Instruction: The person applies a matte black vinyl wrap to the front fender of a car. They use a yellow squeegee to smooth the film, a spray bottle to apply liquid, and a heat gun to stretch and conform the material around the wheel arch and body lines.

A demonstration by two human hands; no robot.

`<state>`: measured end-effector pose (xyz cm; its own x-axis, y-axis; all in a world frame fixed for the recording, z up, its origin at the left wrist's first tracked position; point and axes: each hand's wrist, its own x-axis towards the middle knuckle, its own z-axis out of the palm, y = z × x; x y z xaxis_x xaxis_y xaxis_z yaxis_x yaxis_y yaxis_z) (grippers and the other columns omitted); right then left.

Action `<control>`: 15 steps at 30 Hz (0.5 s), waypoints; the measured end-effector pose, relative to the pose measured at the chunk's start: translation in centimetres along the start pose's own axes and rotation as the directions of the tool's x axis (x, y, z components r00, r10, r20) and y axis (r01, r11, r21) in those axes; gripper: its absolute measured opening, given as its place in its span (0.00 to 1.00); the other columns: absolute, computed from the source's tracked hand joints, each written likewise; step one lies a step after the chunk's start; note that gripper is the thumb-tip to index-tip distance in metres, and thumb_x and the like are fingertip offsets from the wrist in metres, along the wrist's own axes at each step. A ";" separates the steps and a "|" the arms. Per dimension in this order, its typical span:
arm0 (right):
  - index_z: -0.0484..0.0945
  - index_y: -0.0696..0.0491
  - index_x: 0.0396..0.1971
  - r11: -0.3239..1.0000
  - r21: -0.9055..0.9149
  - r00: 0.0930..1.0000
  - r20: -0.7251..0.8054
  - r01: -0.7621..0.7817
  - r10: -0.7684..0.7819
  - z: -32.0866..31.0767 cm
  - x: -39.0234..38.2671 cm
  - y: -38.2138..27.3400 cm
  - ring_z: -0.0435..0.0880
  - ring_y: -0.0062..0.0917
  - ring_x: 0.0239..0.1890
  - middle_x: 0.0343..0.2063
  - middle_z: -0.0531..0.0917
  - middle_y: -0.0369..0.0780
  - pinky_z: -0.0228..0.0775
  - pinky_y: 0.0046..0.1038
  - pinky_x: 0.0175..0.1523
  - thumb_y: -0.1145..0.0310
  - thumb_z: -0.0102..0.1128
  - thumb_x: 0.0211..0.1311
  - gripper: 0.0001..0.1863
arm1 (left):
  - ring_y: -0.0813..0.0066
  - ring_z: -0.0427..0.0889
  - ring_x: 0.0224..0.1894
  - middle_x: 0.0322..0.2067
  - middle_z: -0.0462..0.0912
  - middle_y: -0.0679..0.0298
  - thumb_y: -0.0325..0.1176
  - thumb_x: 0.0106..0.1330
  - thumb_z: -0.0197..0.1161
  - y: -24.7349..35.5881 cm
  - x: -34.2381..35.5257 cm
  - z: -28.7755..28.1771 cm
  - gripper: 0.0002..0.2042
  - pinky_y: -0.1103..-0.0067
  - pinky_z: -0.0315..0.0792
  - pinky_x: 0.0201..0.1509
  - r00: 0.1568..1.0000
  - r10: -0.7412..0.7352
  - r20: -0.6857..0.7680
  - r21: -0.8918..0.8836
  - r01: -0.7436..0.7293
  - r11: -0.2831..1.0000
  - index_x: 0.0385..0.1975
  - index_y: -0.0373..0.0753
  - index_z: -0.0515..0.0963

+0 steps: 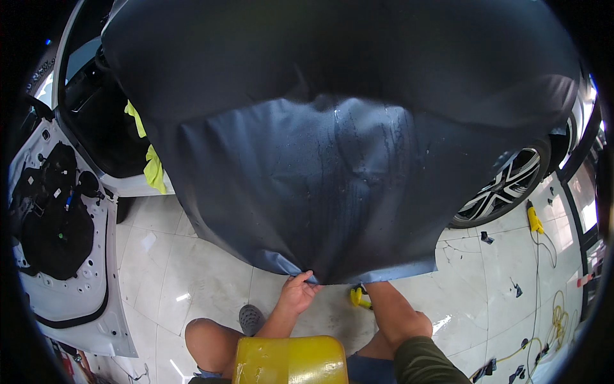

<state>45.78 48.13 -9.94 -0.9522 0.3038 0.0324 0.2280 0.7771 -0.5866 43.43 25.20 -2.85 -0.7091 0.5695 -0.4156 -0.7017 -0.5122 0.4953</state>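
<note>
A large sheet of dark blue-black vinyl film (pixel 307 192) drapes over the side of a car, wrinkled, with wet streaks down its middle. My left hand (pixel 299 294) pinches the lower edge of the film, thumb on top. My right forearm (pixel 393 310) reaches up beneath the same edge, just right of centre. The film hides my right hand, so its fingers do not show. Beside that forearm, below the film's edge, a yellow and black tool (pixel 360 298) shows in part; its kind is unclear.
An unpainted-looking white car door with its inner panel off (pixel 64 224) stands at left. Yellow-green cloths (pixel 154 169) hang by the door opening. A wheel (pixel 502 185) sits at right, near a yellow heat gun (pixel 534 219) and its cord. Film scraps (pixel 487 237) litter the tiles. A glossy yellow object (pixel 291 361) is closest to me.
</note>
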 end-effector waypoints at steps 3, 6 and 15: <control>0.63 0.54 0.66 0.999 0.021 0.999 0.019 0.046 -0.046 1.4 0.5 -1.0 0.61 0.41 0.69 0.66 0.66 0.47 0.48 0.40 0.73 0.52 0.52 0.68 0.32 | 0.62 0.83 0.48 0.47 0.84 0.60 0.26 0.64 0.60 -0.1 0.3 -0.3 0.14 0.64 0.77 0.53 1.000 -0.010 0.017 -0.013 0.010 1.000 0.50 0.38 0.76; 0.62 0.54 0.67 0.996 0.075 0.999 0.003 0.040 -0.040 1.6 0.2 -0.6 0.60 0.40 0.70 0.67 0.65 0.47 0.47 0.40 0.74 0.51 0.52 0.68 0.33 | 0.61 0.82 0.48 0.46 0.84 0.58 0.26 0.65 0.60 -0.2 0.4 -0.3 0.13 0.63 0.76 0.55 0.999 -0.033 0.024 -0.004 0.033 0.999 0.49 0.37 0.76; 0.58 0.53 0.70 0.997 0.023 0.977 -0.205 0.068 -0.062 3.2 -0.4 1.2 0.57 0.39 0.71 0.70 0.61 0.45 0.45 0.38 0.75 0.47 0.51 0.69 0.37 | 0.61 0.85 0.41 0.38 0.86 0.56 0.26 0.64 0.60 -1.2 2.8 -2.1 0.06 0.60 0.77 0.57 0.995 -0.096 -0.013 -0.062 0.095 0.994 0.39 0.36 0.79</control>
<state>45.73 47.19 -13.30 -0.9023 0.3620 0.2341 0.1581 0.7831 -0.6015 42.16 26.01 -6.21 -0.6394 0.6079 -0.4707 -0.7688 -0.4947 0.4053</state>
